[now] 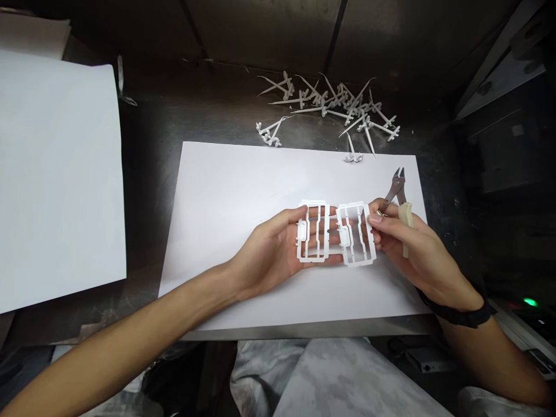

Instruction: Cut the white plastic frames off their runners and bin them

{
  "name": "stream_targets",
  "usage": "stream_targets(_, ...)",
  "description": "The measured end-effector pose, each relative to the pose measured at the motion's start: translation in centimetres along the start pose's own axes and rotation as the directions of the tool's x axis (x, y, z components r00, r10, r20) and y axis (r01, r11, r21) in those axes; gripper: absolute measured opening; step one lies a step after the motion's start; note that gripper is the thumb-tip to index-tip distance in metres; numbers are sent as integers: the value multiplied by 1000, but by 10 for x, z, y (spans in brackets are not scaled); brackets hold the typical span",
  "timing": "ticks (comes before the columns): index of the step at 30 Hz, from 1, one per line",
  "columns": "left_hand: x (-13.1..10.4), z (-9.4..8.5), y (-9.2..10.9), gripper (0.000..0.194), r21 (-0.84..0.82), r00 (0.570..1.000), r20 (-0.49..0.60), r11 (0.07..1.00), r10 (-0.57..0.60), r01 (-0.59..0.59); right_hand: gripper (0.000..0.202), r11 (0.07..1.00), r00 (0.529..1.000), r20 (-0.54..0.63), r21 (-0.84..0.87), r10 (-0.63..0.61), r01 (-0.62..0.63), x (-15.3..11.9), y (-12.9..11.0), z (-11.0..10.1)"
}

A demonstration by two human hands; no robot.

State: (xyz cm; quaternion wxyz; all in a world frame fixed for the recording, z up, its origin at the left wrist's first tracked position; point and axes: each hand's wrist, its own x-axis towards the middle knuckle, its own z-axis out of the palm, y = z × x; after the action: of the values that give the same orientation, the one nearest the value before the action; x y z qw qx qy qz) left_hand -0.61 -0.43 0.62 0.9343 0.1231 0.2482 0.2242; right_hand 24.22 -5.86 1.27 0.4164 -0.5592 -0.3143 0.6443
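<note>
Palm up over a white sheet (pixel 217 231), my left hand (pixel 278 243) bears a white plastic frame (pixel 326 231), its thumb on the frame's upper left part. A second white frame (pixel 372 243) is pinched at its right edge between the thumb and fingers of my right hand (pixel 408 237). This frame is just right of the first, partly over my left fingertips. Side cutters (pixel 396 188) also rest in my right hand, jaws pointing up and apart, with pale handles.
White plastic sprue pieces (pixel 347 101) lie in a loose pile on the dark metal table (pixel 152 121) beyond the sheet. One small piece (pixel 354 157) sits on the sheet's far edge. Another large white sheet (pixel 61 179) is at the left.
</note>
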Motion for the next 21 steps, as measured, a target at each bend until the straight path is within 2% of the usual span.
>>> stream_targets(3, 0, -1, 1, 36, 4, 998, -63, 1000, 15, -15, 12, 997, 1000, -2, 75, 30, -30, 0, -1, 0)
stream_targets(5, 1, -3, 3, 35, -13, 996, -86, 1000, 27, -28, 16, 970, 994, 81, 224, 75, -92, 1, -2, 0)
stream_targets(8, 0, -3, 8, 30, -54, 996, -91, 999, 0, -5, 29, 844, 959, 269, 489, 93, -219, 3, -8, -1)
stream_targets(11, -3, -5, 14, 24, -115, 998, -57, 993, -11, 4, 39, 725, 944, 329, 641, 37, -252, 4, -13, -3)
stream_targets(16, -6, -11, 21, 24, -236, 996, 87, 971, -9, 29, 43, 659, 926, 374, 710, -52, -249, 1, -19, -4)
stream_targets(21, -9, -5, 24, 28, -282, 995, 103, 959, -8, 37, 44, 682, 943, 331, 686, 19, -255, -5, -22, -4)
